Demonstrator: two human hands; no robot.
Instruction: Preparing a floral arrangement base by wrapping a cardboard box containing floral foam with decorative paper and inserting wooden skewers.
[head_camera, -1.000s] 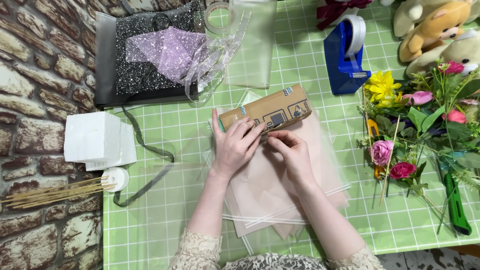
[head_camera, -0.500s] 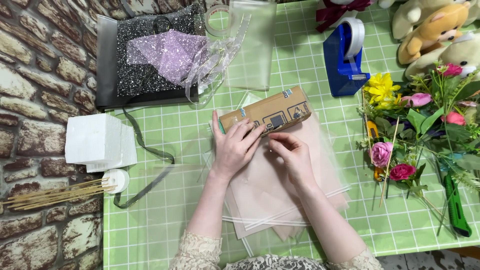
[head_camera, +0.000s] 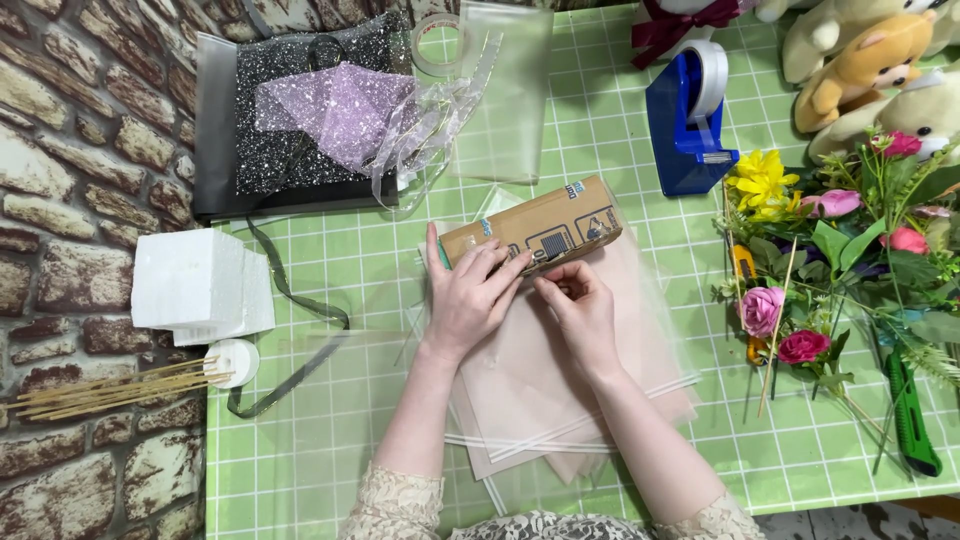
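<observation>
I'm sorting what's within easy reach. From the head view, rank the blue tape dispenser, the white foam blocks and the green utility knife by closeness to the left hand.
From the left hand:
1. White foam blocks, to its left by the brick wall.
2. Blue tape dispenser, up and to the right; close to the blocks' distance, so hard to separate.
3. Green utility knife, far right edge.

A long brown cardboard box with small printed pictures on its side lies tilted, right end higher, near the middle of the green checked table. It rests on the far edge of a stack of pale pink sheets in clear sleeves, fanned toward the table's near edge.
</observation>
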